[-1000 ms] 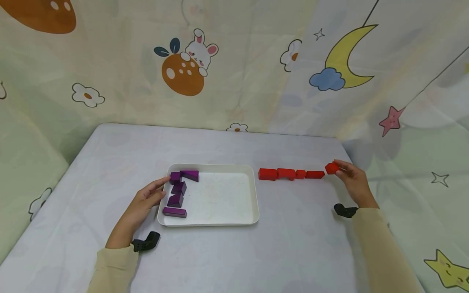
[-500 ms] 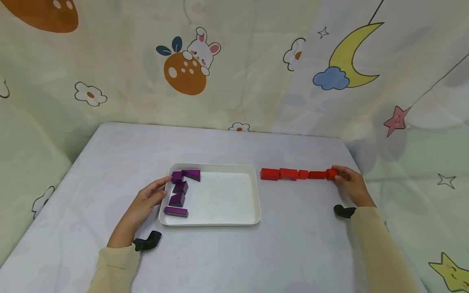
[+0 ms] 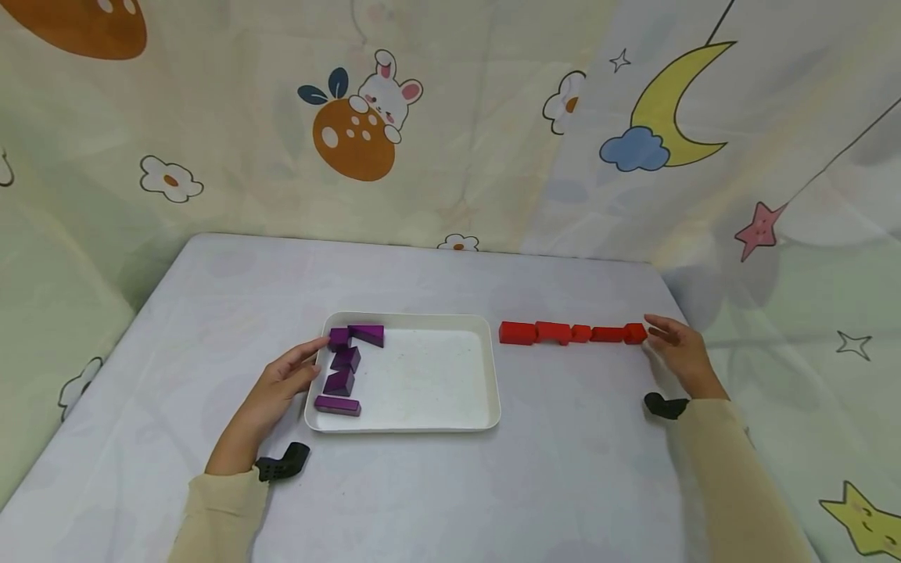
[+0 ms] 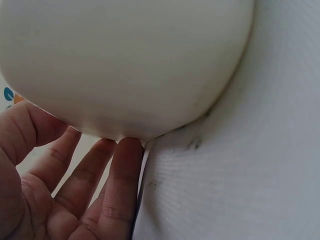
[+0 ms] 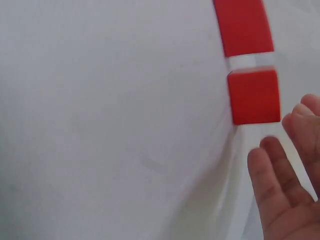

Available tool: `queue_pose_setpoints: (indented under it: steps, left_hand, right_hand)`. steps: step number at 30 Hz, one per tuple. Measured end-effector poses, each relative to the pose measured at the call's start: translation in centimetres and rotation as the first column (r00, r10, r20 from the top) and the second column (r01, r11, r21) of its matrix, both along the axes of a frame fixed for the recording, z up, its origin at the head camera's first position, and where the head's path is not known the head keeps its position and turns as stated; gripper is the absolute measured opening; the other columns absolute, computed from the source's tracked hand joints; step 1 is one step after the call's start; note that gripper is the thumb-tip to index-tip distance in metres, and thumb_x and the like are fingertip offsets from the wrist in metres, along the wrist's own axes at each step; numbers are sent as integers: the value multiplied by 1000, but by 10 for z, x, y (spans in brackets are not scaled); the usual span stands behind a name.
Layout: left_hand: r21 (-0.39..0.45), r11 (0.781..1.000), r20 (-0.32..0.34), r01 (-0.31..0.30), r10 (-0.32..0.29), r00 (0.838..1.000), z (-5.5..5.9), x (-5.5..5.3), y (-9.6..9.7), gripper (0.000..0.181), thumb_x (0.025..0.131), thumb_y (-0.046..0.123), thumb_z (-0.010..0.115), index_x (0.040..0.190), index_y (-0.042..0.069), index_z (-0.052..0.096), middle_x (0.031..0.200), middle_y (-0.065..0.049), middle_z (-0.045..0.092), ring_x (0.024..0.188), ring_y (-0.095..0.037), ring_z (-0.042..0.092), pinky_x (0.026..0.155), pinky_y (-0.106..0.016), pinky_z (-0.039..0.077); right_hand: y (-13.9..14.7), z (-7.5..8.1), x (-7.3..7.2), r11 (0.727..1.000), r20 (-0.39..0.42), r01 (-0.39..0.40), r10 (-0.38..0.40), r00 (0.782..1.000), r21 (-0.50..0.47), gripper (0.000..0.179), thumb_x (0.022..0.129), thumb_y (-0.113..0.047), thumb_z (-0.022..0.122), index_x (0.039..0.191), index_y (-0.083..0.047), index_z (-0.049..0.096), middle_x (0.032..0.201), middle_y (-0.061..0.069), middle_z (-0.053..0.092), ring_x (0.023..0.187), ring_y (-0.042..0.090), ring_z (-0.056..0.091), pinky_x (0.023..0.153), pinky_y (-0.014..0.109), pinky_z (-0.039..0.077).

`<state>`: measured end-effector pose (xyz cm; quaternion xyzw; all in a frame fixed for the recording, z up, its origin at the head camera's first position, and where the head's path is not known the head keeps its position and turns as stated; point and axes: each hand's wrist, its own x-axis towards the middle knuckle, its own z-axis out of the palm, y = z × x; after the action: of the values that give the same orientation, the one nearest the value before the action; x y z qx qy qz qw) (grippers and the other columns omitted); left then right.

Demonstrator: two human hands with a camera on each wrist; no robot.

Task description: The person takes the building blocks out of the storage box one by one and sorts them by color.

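Five-fingered contact is light at the white tray (image 3: 408, 429): my left hand (image 3: 271, 403) rests its fingertips against the tray's left wall, fingers extended. In the left wrist view the fingers (image 4: 125, 175) meet the tray's outer side (image 4: 125, 65). Inside the tray, along its left, lie several purple blocks (image 3: 340, 382). My right hand (image 3: 683, 356) is just right of the red end block (image 3: 635, 334), fingers spread and holding nothing. In the right wrist view a small gap separates that red block (image 5: 255, 97) from the fingers (image 5: 267, 180).
Several red blocks (image 3: 552, 333) form a row right of the tray, running toward the right hand. All stand on a white-covered table (image 3: 450, 500). A printed cloth (image 3: 479, 141) hangs behind, and each wrist carries a black camera mount (image 3: 284, 462).
My right hand has lowered the red block to the right end of the row, let go of it and drawn slightly right. My left hand has stayed at the tray.
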<state>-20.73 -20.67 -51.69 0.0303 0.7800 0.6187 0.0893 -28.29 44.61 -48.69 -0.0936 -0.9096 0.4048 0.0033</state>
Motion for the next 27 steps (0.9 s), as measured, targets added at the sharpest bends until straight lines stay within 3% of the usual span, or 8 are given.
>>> queue_pose_setpoints:
  steps: [1,6,11,16,19,23,27]
  left_hand:
    - [1,1000,-2,0,0,1000,0,0,-1,54,114,14,55,164,1,42,173,-24,32,159,-47,30,95,-8,45]
    - [19,1000,-20,8,-7,1000,0,0,-3,54,114,14,55,164,-1,42,172,-26,32,158,-48,30,96,-9,45]
    - [5,1000,-13,4,-3,1000,-1,0,-3,54,114,16,54,164,1,42,172,-25,33,157,-46,36,99,-13,45]
    - [-10,1000,1,0,0,1000,-2,-1,-3,54,114,17,55,165,4,43,173,-23,33,157,-44,37,109,-26,46]
    - [1,1000,0,-1,1,1000,-3,-2,-3,54,114,17,55,165,3,43,173,-22,33,158,-44,34,106,-21,46]
    - [32,999,-14,6,-6,1000,-4,-3,-3,53,114,14,55,164,0,43,173,-23,33,158,-44,33,98,-11,45]
    - [40,999,-26,12,-11,1000,-5,-3,-4,53,114,13,54,164,-1,42,172,-25,33,157,-45,34,98,-10,44]
  right_hand:
    - [-3,2,1,1000,-15,17,-17,1000,4,49,113,-3,53,161,3,45,164,32,43,149,51,44,118,59,43]
    - [-22,12,9,998,-88,63,-62,994,6,48,114,-16,56,159,-1,50,160,29,49,146,47,45,116,45,49]
    - [-42,20,14,999,-149,33,-36,988,-25,50,112,-22,62,157,-1,54,158,20,55,145,37,49,110,26,51]
    - [-66,27,16,999,-194,-17,8,981,-46,49,111,-26,65,153,-2,58,149,18,62,127,10,57,102,13,49]
    - [-84,31,17,995,-218,-70,52,974,-74,46,111,-22,65,152,-2,59,150,23,61,117,-3,56,95,9,49]
    - [-107,35,16,981,-258,-157,124,958,-111,45,110,-15,66,151,-1,60,148,25,62,112,-9,59,92,7,50]
    - [-128,39,15,957,-268,-234,183,946,-171,45,108,-14,69,149,1,61,144,25,66,109,-9,65,92,10,52]
